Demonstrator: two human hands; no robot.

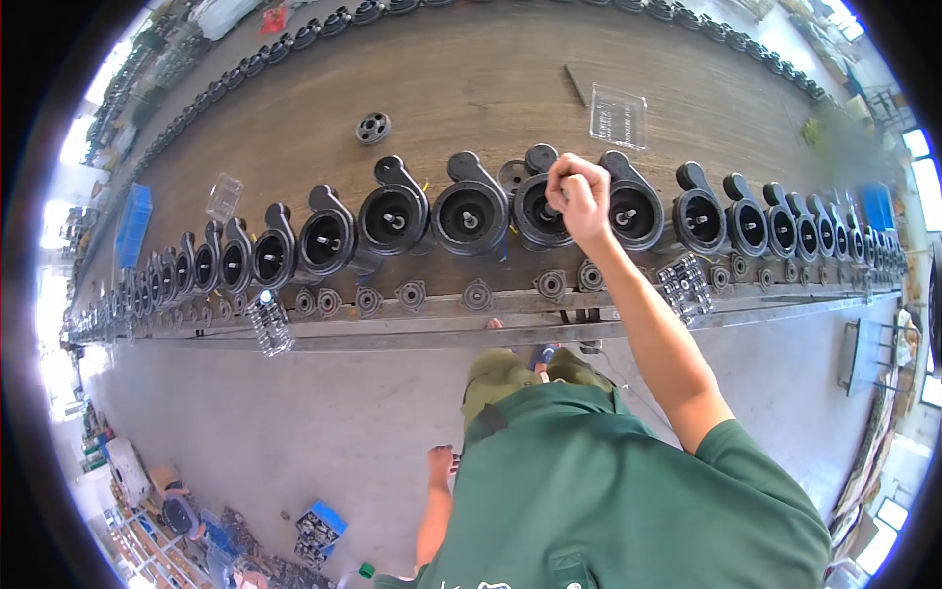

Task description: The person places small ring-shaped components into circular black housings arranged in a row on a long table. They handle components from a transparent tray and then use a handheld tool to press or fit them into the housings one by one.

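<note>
My right hand (579, 201) is closed over the mouth of a black round housing (531, 218), its fingers pinched at the middle. Whatever the fingers hold there is hidden. To the right stands another black housing (622, 224) with a metal shaft (625, 216) inside; to the left is a similar housing (453, 224). My left hand (441, 462) hangs low beside my body, fingers curled. Something small and dark shows at its edge, too unclear to name. Along the bench front lie several small round metal flanges, one of them (552, 285) below the right hand.
The long brown bench (471, 88) carries a row of housings to both sides. A loose wheel-shaped part (373, 128) and a clear plastic tray (618, 117) lie beyond. Clear trays of small parts (270, 322) (685, 290) sit at the front edge. A blue crate (322, 527) stands on the floor.
</note>
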